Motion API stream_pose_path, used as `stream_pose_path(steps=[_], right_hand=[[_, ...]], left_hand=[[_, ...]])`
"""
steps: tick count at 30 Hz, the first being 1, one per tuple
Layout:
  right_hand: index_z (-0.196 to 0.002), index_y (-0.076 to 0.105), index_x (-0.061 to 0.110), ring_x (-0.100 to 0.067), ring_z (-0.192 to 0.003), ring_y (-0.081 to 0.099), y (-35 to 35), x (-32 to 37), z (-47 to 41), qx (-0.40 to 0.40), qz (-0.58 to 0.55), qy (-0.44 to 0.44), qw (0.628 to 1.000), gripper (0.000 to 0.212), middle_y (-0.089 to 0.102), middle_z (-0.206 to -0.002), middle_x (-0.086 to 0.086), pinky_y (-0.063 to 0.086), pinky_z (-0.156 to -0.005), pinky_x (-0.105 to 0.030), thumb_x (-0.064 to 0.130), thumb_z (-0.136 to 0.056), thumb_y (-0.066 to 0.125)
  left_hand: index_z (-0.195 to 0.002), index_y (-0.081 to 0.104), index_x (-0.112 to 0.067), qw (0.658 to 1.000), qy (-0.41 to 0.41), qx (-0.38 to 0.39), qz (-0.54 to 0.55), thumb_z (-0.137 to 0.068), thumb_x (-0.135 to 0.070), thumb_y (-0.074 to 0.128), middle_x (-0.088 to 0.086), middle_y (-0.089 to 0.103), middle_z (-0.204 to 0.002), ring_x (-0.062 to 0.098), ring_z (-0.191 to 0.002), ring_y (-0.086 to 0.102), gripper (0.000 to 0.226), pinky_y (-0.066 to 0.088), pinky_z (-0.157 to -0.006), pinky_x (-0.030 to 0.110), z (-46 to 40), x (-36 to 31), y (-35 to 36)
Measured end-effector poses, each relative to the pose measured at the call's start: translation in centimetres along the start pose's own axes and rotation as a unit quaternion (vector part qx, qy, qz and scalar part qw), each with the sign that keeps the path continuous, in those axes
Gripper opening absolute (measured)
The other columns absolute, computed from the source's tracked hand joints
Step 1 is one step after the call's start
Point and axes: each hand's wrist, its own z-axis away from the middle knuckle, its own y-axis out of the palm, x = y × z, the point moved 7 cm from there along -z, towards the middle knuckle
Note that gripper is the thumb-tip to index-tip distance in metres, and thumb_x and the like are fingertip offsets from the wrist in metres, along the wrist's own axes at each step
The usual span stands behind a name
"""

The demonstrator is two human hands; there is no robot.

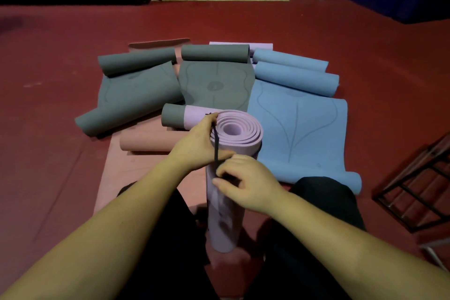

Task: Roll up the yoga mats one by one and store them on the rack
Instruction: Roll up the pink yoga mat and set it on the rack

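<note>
Lilac rolled yoga mat upright between knees, spiral end up, base on pink mat on floor. Black strap running down roll's side. Left hand pinching strap near top rim; right hand curled on roll lower down, pinching strap's lower end. Step in hand, by judgement: binding the roll. Best done keeping coil tight, strap flat and snug before release.

Around: green mats, half unrolled; blue mat spread on right, touching right knee; short green-and-lilac roll just behind. Black metal rack to right, well apart; blue mat's edge lying between roll and rack.
</note>
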Motion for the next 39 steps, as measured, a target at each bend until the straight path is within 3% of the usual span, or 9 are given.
stream_pose_path(steps=[4,10,14,18,24,29,32,36,39], right_hand=[[-0.079,0.066,0.012,-0.017,-0.081,0.054,1.5,-2.1,-0.4,0.049,-0.006,0.056,0.997,0.038,0.064,-0.077,-0.001,0.04,-0.071,-0.027,0.045,-0.089,0.048],[-0.079,0.068,0.016,-0.026,-0.086,0.059,-0.3,-9.9,3.1,-0.096,0.122,0.24,0.958,0.048,0.063,-0.081,0.002,0.027,-0.079,-0.03,0.044,-0.094,0.032],[-0.083,0.068,0.019,-0.027,-0.088,0.053,0.1,-9.1,3.0,-0.108,0.166,0.253,0.947,0.043,0.056,-0.084,0.003,0.027,-0.082,-0.034,0.044,-0.094,0.034],[-0.082,0.069,0.019,-0.018,-0.085,0.052,0.1,-8.7,3.0,-0.112,0.045,0.28,0.952,0.052,0.045,-0.08,0.011,0.033,-0.082,-0.037,0.051,-0.093,0.029],[-0.062,0.055,0.025,-0.011,-0.069,0.045,0.0,-9.5,2.5,-0.15,0.035,0.323,0.934,0.037,0.04,-0.069,0.009,0.042,-0.076,-0.041,0.052,-0.087,0.052],[-0.076,0.07,0.018,-0.01,-0.078,0.055,0.2,-9.4,2.8,-0.141,-0.028,0.323,0.935,0.022,0.055,-0.083,0.005,0.039,-0.076,-0.027,0.038,-0.086,0.072],[-0.077,0.071,0.02,-0.006,-0.086,0.061,0.3,-10.1,4.1,-0.196,-0.167,0.395,0.882,0.032,0.067,-0.087,0.004,0.044,-0.081,-0.022,0.037,-0.099,0.055],[-0.089,0.061,0.024,-0.018,-0.079,0.062,1.5,-11.7,5.6,-0.327,-0.348,0.496,0.726,0.021,0.071,-0.076,0.012,0.048,-0.084,-0.035,0.033,-0.101,0.046],[-0.119,0.059,0.017,-0.025,-0.112,0.054,1.3,-11.9,4.2,-0.305,-0.292,0.514,0.747,0.03,0.061,-0.116,-0.001,0.035,-0.097,-0.031,0.026,-0.106,0.034]], left_hand=[[-0.142,0.04,-0.017,1.0,0.006,-0.018,0.003,-0.071,-0.026,0.088,-0.016,0.043,-0.128,-0.015,-0.104,0.037,0.087,0.033,-0.089,0.013,0.1,0.0,0.1],[-0.141,0.041,-0.029,0.992,-0.088,-0.089,0.0,-0.07,-0.05,0.083,-0.016,0.05,-0.139,0.006,-0.123,0.051,0.085,0.041,-0.09,0.025,0.8,3.0,-0.8],[-0.136,0.043,-0.024,0.991,-0.08,-0.104,-0.008,-0.076,-0.049,0.079,-0.017,0.05,-0.138,0.014,-0.118,0.055,0.074,0.041,-0.08,0.029,0.3,2.3,0.1],[-0.118,0.045,-0.022,0.987,-0.086,-0.129,0.046,-0.083,-0.064,0.048,-0.015,0.049,-0.141,0.01,-0.113,0.054,0.055,0.038,-0.078,0.03,0.0,2.0,0.5],[-0.102,0.05,-0.019,0.956,-0.154,-0.192,0.162,-0.092,-0.021,0.057,-0.015,0.06,-0.094,0.015,-0.094,0.056,0.012,0.041,-0.076,0.031,-0.3,1.9,0.2],[-0.109,0.064,-0.016,0.949,-0.15,-0.199,0.195,-0.094,-0.007,0.042,-0.01,0.06,-0.123,0.008,-0.114,0.052,0.028,0.037,-0.089,0.022,-0.1,2.2,-0.1],[-0.109,0.063,-0.017,0.95,-0.15,-0.21,0.177,-0.095,-0.013,0.043,-0.018,0.055,-0.126,0.005,-0.115,0.05,0.024,0.037,-0.089,0.025,0.1,2.7,0.0],[-0.095,0.06,-0.012,0.951,-0.138,-0.213,0.173,-0.095,-0.029,0.059,-0.011,0.057,-0.131,0.004,-0.108,0.055,0.017,0.042,-0.089,0.028,0.0,2.9,0.3],[-0.094,0.059,-0.016,0.946,-0.137,-0.22,0.196,-0.096,-0.018,0.052,-0.013,0.059,-0.132,0.002,-0.108,0.054,0.008,0.04,-0.085,0.022,0.6,2.3,0.6]])
